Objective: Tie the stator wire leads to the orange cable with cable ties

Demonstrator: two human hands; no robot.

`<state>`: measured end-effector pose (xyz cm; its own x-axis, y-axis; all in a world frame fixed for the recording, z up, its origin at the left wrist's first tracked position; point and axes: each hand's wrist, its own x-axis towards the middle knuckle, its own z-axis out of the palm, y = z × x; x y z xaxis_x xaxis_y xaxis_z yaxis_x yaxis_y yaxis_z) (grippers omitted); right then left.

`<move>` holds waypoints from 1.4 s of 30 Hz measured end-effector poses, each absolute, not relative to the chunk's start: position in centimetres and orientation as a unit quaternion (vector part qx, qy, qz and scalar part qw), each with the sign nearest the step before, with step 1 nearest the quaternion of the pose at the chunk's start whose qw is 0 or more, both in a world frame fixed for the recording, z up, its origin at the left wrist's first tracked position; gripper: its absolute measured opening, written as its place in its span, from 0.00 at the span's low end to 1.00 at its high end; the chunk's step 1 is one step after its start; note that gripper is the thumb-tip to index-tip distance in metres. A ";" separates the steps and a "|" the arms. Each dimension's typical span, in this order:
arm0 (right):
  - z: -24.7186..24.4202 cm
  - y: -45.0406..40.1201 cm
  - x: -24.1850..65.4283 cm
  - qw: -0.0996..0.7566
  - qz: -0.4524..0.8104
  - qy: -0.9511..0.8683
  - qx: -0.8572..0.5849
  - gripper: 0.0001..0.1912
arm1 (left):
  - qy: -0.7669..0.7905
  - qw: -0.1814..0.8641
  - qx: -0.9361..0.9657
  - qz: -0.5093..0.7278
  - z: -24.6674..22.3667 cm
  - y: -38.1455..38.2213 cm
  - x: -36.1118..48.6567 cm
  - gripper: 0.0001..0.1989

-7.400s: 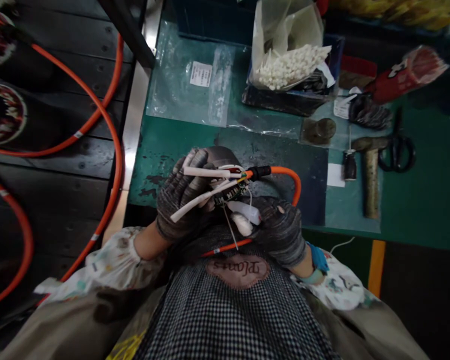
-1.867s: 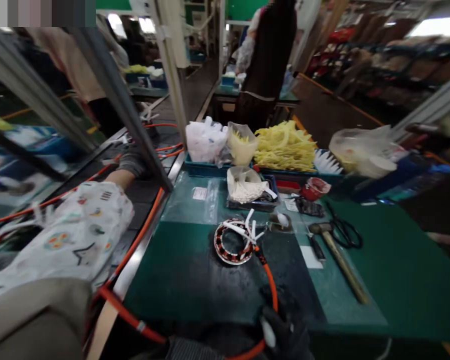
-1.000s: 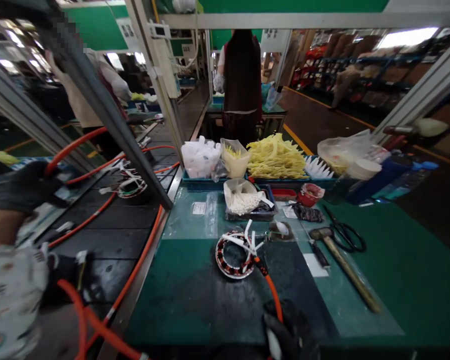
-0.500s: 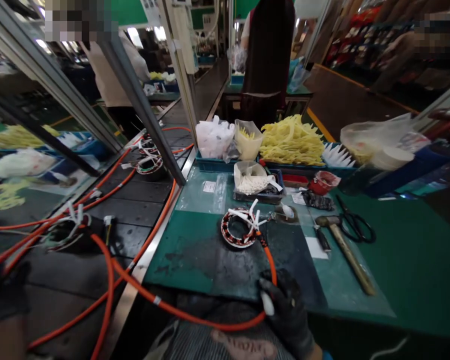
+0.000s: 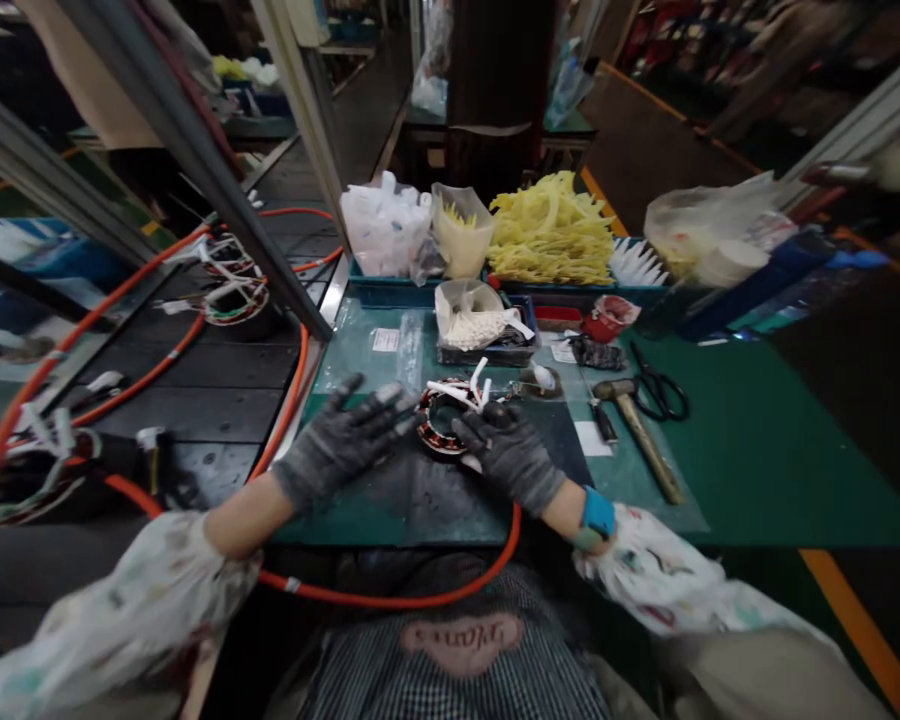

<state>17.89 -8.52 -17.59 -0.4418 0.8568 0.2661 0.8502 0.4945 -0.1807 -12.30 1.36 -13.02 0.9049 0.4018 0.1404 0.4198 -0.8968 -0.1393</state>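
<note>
The head view looks forward and down over a green desk (image 5: 765, 460). On its near side lies a copper-wound stator ring (image 5: 444, 425), dark red and black, with white sleeved leads sticking up and out from its far side. An orange cable (image 5: 412, 600) sags in a long loop past the near desk edge. The right hand (image 5: 510, 458), in a grey knit glove, sits against the ring's near right side and hides where the cable joins. Its grip is loosely curled, but I cannot tell whether it pinches anything. The left hand (image 5: 337, 450), gloved the same, is spread flat, palm down, its fingertips just beside the ring. A blue wristband (image 5: 596, 515) circles the right wrist.

Farther right lie a hammer (image 5: 634, 430) and black-handled scissors (image 5: 658, 395). Far off, a tray holds a bag of white cable ties (image 5: 480, 328) beside a heap of yellow sleeving (image 5: 551, 230). To the left, 2 more stators (image 5: 234, 305) sit on a dark shelf. A person in a dark apron (image 5: 499, 90) stands beyond, cut off at the top. A label (image 5: 385, 340) on a clear bag is too small to read. The apron patch (image 5: 461, 640) is blurred and upside down, perhaps "Plants".
</note>
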 end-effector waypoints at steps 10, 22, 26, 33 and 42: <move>-15.3 -4.0 17.8 0.131 0.103 -0.918 -0.360 0.12 | -0.081 0.162 -0.972 -0.148 -16.1 1.0 -11.3 0.17; -19.8 -8.1 15.7 0.348 0.010 -0.874 -0.340 0.15 | -0.274 0.032 -0.954 -0.117 -12.8 -3.7 -14.4 0.07; -21.7 -13.7 14.0 0.483 0.178 -0.657 -0.550 0.24 | -0.313 -0.011 -0.937 -0.152 -10.6 -2.4 -12.3 0.13; -17.9 -14.1 15.7 0.452 0.266 -0.598 -0.607 0.18 | -0.430 -0.186 -0.882 0.056 -8.5 5.2 -3.3 0.28; -18.1 -11.6 17.1 0.513 0.238 -0.589 -0.578 0.16 | -0.313 -0.418 -0.836 -0.170 -7.0 1.4 -3.9 0.09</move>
<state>17.10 -11.56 -18.10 0.1939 0.9242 0.3290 0.4364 0.2191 -0.8727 -3.90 1.44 -7.04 0.7463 0.6652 0.0216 0.3814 -0.4541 0.8052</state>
